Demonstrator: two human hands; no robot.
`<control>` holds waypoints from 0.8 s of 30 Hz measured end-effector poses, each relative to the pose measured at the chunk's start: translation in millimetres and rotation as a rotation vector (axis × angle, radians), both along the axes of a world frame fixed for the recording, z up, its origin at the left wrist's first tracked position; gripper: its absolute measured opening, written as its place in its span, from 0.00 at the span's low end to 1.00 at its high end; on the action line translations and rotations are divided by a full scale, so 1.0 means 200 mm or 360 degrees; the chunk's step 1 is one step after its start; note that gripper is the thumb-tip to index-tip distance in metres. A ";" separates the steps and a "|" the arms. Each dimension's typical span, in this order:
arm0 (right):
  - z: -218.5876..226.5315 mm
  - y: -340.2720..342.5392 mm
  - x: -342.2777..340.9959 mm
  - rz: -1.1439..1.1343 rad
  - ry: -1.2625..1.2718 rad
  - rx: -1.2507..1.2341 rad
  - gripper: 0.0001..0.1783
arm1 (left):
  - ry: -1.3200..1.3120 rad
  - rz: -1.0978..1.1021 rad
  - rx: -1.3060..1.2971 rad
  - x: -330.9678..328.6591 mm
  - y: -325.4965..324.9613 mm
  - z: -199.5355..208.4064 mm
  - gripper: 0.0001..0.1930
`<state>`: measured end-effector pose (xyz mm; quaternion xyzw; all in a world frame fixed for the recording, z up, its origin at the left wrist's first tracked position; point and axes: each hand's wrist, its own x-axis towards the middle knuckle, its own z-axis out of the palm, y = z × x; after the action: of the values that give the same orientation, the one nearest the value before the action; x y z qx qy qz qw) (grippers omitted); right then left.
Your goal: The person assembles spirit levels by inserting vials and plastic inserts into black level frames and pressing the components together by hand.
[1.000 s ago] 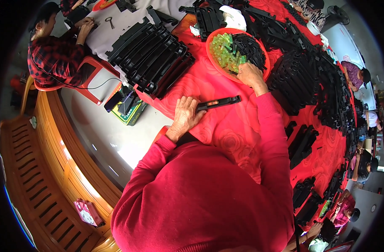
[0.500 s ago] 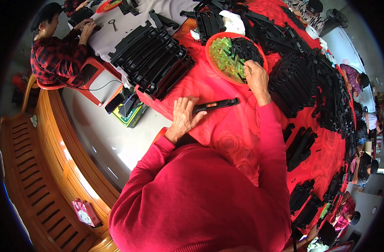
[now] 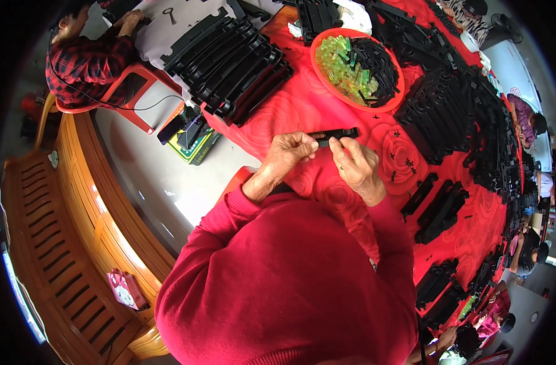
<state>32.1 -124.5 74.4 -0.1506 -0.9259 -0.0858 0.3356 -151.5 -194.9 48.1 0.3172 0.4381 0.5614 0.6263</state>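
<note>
Your left hand [image 3: 288, 152] has its thumb and forefinger brought together at a long black part [image 3: 339, 133], whose left end is hidden behind those fingers. Your right hand [image 3: 357, 165] is just beside it, thumb and forefinger close together at the part's near edge, the other fingers curled; whether a small piece is pinched there, you cannot tell from this view. The part lies just beyond your fingertips, over the red tablecloth [image 3: 275, 115].

Farther out from your right hand sits a red tray [image 3: 375, 109], with yellow-green clear pieces [image 3: 336, 67] on its left side and small black pieces [image 3: 381, 70] on its right. To the right of that hand, tiny black bits [image 3: 409, 163] are scattered near a few black bars [image 3: 442, 210]; beyond them rises a dark stack [image 3: 436, 115]. Up and left of your left hand stands a pile of ridged black parts [image 3: 229, 67], with a person in a checked shirt [image 3: 86, 76] farther left.
</note>
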 end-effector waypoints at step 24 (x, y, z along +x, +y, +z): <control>-0.18 -0.19 0.02 -0.0348 0.1073 -0.2912 0.02 | 0.0558 0.0279 0.0103 0.11 -0.16 -0.11 0.03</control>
<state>36.6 -162.5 37.9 -0.4541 -0.4716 0.6819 0.3264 -128.8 -227.6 26.7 0.3908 0.5482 0.5636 0.4786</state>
